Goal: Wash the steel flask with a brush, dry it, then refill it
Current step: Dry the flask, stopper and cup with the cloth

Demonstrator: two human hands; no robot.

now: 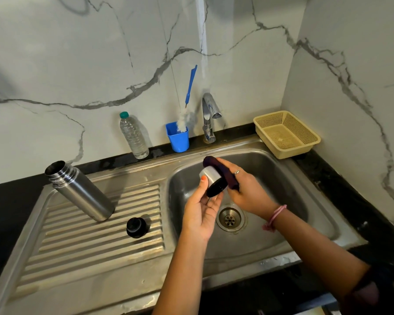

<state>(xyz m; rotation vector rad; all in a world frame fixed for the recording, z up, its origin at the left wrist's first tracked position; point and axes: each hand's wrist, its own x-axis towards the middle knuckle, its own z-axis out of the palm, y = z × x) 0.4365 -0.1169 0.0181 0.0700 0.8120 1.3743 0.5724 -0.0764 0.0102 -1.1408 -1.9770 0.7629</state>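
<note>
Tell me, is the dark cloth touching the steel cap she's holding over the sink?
Touching. The head view shows the dark cloth, gripped by the right hand, pressed against the steel cap.

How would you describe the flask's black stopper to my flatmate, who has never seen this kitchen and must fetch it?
Find the steel sink and look at its ribbed draining board on the left. Two things stand there: the tall open steel flask and, nearer the basin, the stopper. The stopper is the short, round, black piece, unlike the silver cap being wiped over the basin.
</note>
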